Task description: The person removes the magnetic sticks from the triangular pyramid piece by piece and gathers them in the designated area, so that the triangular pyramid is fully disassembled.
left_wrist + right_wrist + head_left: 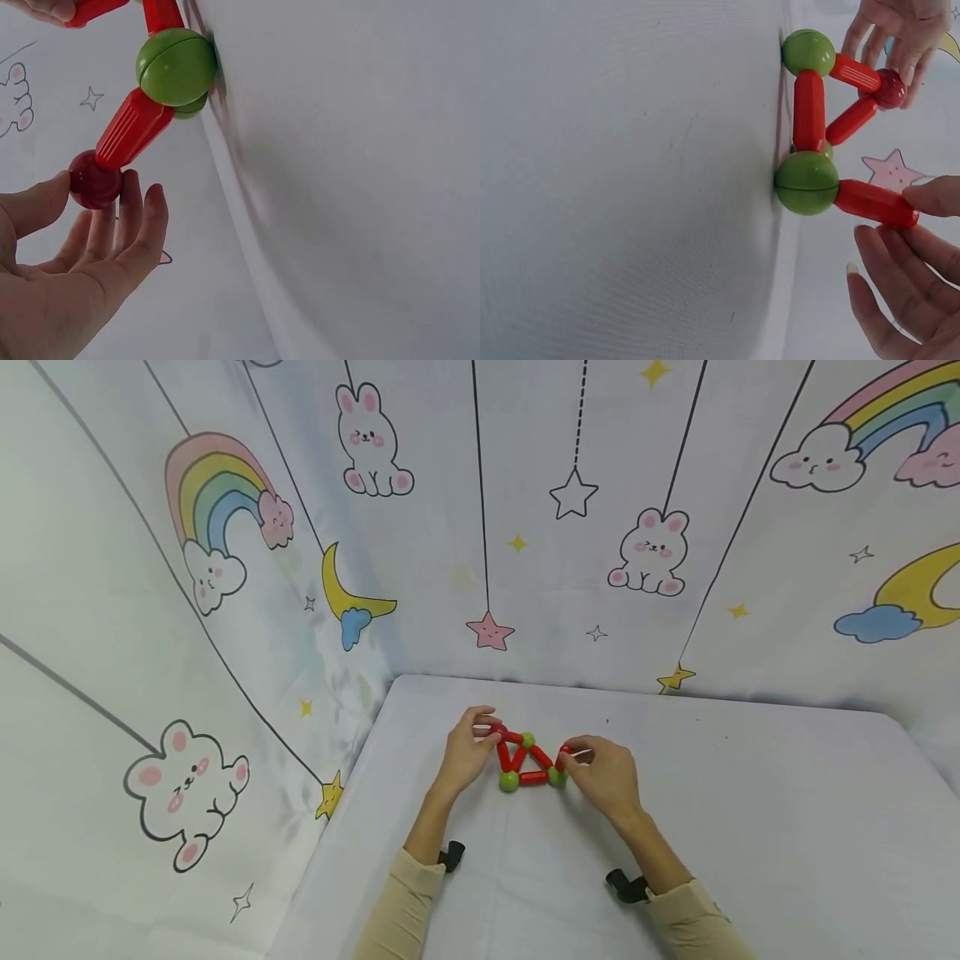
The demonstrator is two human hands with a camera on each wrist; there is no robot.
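My left hand (pixel 467 752) pinches a red ball (pixel 95 181) between thumb and fingertips, at the raised left corner of a ball-and-rod building toy. Red rods (pixel 855 73) run from that ball down to two green balls. On the table, the front left green ball (pixel 508 782), the right green ball (pixel 557 777) and the back green ball (pixel 528 740) form a triangle joined by red rods (pixel 534 777). My right hand (pixel 606 777) pinches the free end of another red rod (pixel 876 202), which stands up from the right green ball.
A white cloth covers the table (pixel 750 827), whose back edge meets a curtain (pixel 435 568) printed with rabbits, stars and rainbows. Black wrist mounts (pixel 626 887) sit below both wrists, at the ends of beige sleeves (pixel 405 902).
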